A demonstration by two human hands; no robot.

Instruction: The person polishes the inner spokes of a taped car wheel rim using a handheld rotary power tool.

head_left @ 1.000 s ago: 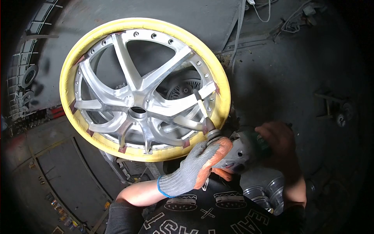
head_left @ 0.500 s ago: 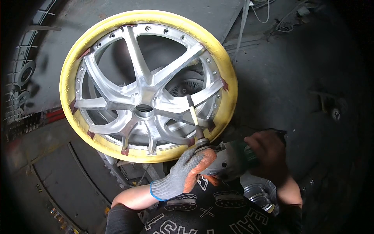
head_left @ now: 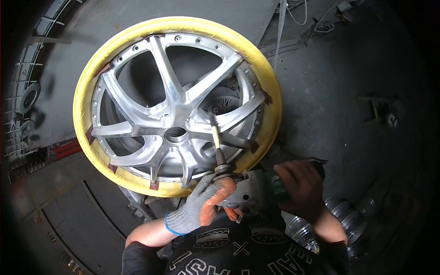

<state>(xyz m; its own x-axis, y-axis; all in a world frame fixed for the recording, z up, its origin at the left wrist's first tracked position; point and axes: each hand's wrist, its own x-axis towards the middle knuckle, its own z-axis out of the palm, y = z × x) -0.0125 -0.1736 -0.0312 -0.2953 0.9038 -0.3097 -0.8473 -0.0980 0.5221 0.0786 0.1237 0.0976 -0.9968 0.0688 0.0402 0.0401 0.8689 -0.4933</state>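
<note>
A metal wheel (head_left: 172, 87) fills the upper left and centre of the frame, tilted toward the person; its outer lip carries a yellow covering (head_left: 82, 94), with dark red patches beside several spoke ends; the hub hole (head_left: 176, 134) lies near the wheel's middle.

The left hand (head_left: 204, 201), in a grey and orange glove with a blue cuff edge, is at lower centre, its fingers curled closely around the front of a power tool (head_left: 252, 192); the right hand (head_left: 298, 183), at centre right, is wrapped around the tool's green rear body, fingers bent over it. A slim shaft (head_left: 216, 135), dark at both ends and pale yellow between, points from the tool up across the wheel's right-hand spokes; whether its tip touches the metal cannot be told.

Below the hands is a dark printed shirt (head_left: 238, 256); shiny round metal parts (head_left: 341, 211) lie at lower right; round discs (head_left: 30, 97) hang by a wire rack (head_left: 34, 55) at the left edge; a pale cable (head_left: 300, 22) loops at upper right.
</note>
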